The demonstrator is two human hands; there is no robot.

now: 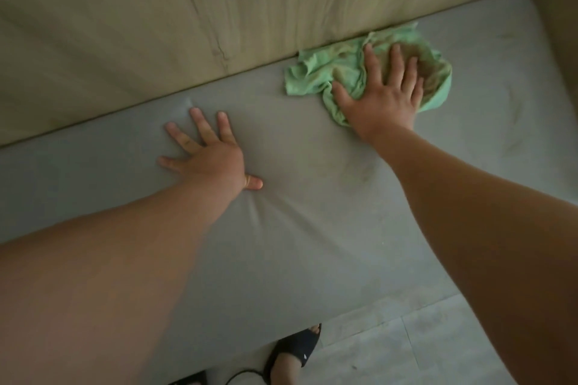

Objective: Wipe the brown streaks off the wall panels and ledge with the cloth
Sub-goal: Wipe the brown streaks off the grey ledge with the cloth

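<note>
Fingers spread flat, a person's right hand (384,93) presses the green cloth (316,72) onto the grey ledge (312,212) at its back edge; the left hand (212,153) braces open-palmed mid-ledge. Ledge wiping appears under way; brown streaks (215,40) on the wall panel (125,25) above it likely need the cloth lifted next.

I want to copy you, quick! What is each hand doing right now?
Left hand: open, fingers spread, flat on the grey ledge, holding nothing.
Right hand: open, straight fingers pressing the green cloth onto the ledge.
</note>
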